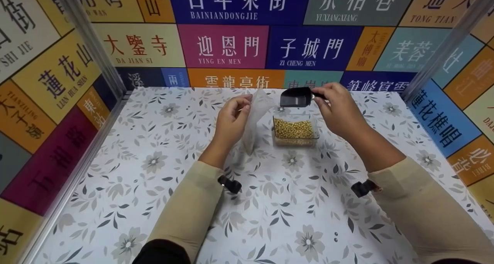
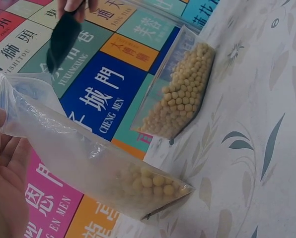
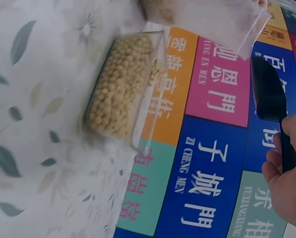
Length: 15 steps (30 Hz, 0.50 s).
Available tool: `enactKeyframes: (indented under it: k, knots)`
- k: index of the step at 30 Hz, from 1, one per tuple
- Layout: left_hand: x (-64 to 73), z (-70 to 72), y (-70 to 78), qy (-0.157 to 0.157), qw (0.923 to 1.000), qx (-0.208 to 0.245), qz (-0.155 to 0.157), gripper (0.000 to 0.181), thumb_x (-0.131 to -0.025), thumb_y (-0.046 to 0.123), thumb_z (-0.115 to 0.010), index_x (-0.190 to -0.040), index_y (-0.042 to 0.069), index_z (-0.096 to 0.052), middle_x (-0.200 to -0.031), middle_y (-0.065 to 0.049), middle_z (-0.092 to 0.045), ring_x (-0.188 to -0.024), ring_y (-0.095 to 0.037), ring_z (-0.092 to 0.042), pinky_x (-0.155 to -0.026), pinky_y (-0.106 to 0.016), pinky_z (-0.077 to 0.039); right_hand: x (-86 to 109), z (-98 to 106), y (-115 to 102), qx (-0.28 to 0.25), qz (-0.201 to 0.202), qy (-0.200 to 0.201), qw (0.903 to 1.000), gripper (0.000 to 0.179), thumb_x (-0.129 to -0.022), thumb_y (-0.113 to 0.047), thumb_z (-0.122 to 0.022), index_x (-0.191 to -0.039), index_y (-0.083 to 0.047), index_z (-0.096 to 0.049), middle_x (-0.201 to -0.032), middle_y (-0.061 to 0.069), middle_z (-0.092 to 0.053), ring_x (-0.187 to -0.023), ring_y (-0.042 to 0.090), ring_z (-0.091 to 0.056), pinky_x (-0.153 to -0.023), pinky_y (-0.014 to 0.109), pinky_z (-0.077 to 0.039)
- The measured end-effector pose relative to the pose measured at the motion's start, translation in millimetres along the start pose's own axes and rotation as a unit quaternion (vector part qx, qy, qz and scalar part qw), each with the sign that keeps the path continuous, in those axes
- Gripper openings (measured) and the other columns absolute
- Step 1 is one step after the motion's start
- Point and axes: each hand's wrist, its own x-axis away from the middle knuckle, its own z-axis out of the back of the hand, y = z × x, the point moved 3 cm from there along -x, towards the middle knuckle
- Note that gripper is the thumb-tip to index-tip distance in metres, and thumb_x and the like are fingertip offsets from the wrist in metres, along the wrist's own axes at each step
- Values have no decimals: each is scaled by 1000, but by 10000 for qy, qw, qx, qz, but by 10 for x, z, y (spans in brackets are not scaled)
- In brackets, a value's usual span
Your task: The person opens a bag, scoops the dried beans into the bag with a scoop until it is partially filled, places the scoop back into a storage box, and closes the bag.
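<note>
My left hand grips a clear plastic zip bag near its top edge, the bag's mouth spread open. Some yellow soybeans lie at the bottom of the bag. My right hand holds a black scoop by its handle, level with the bag's mouth and just right of it. No beans show in the scoop in the head view. Below the scoop stands a clear rectangular container, well filled with soybeans.
A white table with a grey floral cover lies under everything. Upright panels with coloured squares and Chinese lettering enclose the back and both sides. A dark strap sits on the left sleeve, another on the right.
</note>
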Motion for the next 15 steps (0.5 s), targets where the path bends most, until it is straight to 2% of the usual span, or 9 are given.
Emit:
enactKeyframes:
  k: [6, 15]
  knots:
    - [-7, 0, -8, 6, 10000, 65, -28, 12, -108, 13, -61, -113, 6, -69, -140, -7, -70, -132, -19, -67, -111, -34, -56, 113, -60, 279, -1, -221, -178, 9996, 39, -114, -28, -52, -146, -9, -64, -141, 17, -58, -130, 38, -54, -106, 59, -48]
    - [-3, -15, -23, 21, 10000, 24, -42, 12, -108, 13, -61, -112, 5, -69, -138, -7, -71, -131, -17, -67, -110, -31, -57, 228, -184, 608, 116, -528, -988, 9936, 38, -114, -23, -52, -148, -9, -62, -141, 18, -57, -132, 40, -58, -108, 61, -51]
